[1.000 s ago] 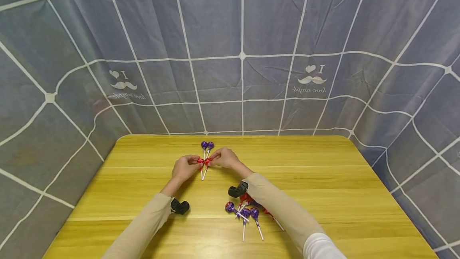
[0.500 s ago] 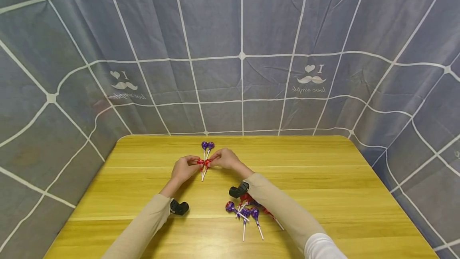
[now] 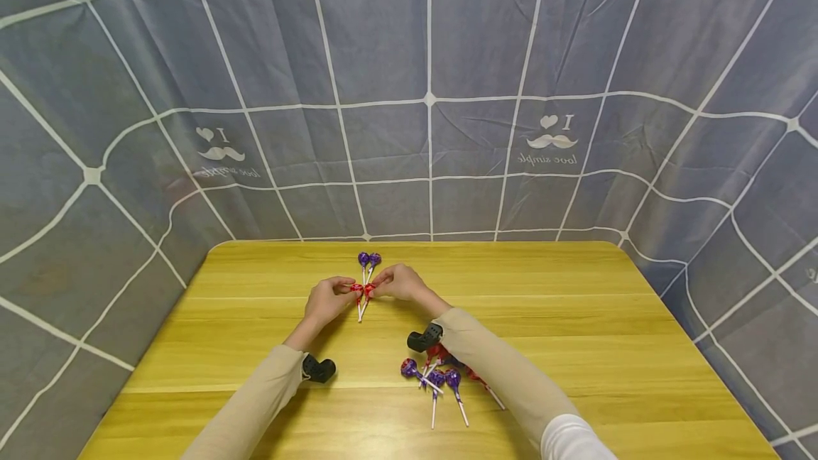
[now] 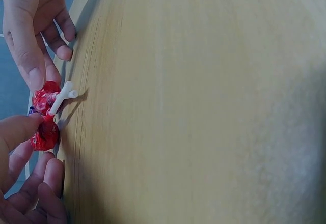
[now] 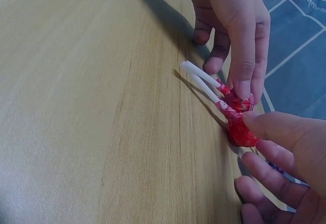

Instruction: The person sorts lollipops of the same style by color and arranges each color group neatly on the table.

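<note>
Near the far side of the table, my left hand (image 3: 329, 300) pinches a red-wrapped lollipop (image 4: 45, 136) by its head between thumb and fingers. Right beside it, my right hand (image 3: 402, 281) pinches a second red-wrapped lollipop (image 5: 241, 132) the same way. The two red heads sit side by side, and their white sticks (image 5: 201, 84) point toward me, meeting at the ends. Just beyond lie two purple-wrapped lollipops, one on the left (image 3: 363, 258) and one on the right (image 3: 375, 259), heads away from me. Their sticks run down to the red heads, where fingers partly hide them.
A loose pile of purple and red lollipops (image 3: 453, 379) lies nearer me on the wooden table (image 3: 562, 360), partly under my right sleeve (image 3: 505, 368). Black wrist mounts sit at the left cuff (image 3: 318, 368) and right cuff (image 3: 424, 338). A grey curtain (image 3: 396, 140) hangs behind the table.
Both hands stay almost still on the two red lollipops, which have shifted only very slightly toward me. The pile and the purple pair look unchanged.
</note>
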A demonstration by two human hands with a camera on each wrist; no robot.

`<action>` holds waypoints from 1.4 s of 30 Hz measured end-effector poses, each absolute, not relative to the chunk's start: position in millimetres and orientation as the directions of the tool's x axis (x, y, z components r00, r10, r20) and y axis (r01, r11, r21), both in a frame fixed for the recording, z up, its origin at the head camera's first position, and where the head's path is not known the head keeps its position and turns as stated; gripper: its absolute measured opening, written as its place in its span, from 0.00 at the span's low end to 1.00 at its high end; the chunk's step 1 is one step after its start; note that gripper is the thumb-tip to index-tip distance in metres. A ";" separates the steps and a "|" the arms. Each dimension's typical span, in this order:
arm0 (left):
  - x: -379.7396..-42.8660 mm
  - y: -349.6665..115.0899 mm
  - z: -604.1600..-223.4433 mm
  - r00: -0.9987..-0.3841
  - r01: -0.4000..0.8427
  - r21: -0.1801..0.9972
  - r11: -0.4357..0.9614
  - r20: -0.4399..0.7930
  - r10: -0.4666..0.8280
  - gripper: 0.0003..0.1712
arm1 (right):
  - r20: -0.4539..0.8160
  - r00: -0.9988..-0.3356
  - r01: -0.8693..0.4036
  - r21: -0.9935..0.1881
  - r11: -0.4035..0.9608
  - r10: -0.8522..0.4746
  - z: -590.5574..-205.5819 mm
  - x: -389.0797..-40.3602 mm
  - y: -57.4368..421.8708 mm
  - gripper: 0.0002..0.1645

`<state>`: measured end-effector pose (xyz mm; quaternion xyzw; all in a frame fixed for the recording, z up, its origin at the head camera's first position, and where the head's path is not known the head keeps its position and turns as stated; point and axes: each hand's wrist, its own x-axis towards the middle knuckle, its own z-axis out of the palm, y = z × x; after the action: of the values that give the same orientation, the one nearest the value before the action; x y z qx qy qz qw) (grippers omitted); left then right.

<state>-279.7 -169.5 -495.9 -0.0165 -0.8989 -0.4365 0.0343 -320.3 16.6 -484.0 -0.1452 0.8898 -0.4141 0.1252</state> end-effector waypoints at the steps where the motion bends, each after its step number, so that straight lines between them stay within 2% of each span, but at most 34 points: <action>1: -279.2 -169.5 -495.8 -0.997 0.058 0.785 0.617 0.074 0.000 0.18 | -0.104 -0.926 -0.155 -0.771 0.618 -0.363 -483.9 -319.8 16.6 0.13; 19: -273.1 -173.5 -492.4 -0.999 0.020 0.823 0.568 0.045 -0.030 0.20 | -0.110 -0.931 -0.140 -0.773 0.619 -0.348 -483.3 -316.1 19.7 0.14; 29: -272.2 -175.3 -483.3 -0.984 0.069 0.826 0.560 0.147 -0.097 0.17 | -0.100 -0.937 -0.142 -0.767 0.626 -0.335 -470.6 -312.4 31.8 0.16; 42: -258.7 -166.5 -468.1 -0.985 0.144 0.853 0.501 0.174 -0.013 0.17 | 0.005 -0.929 -0.254 -0.737 0.626 -0.371 -459.4 -308.2 58.4 0.19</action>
<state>-258.7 -166.5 -468.1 -0.0378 -0.8628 -0.4979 0.0788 -308.2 58.4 -459.4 -0.1739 0.8987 -0.3959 0.0741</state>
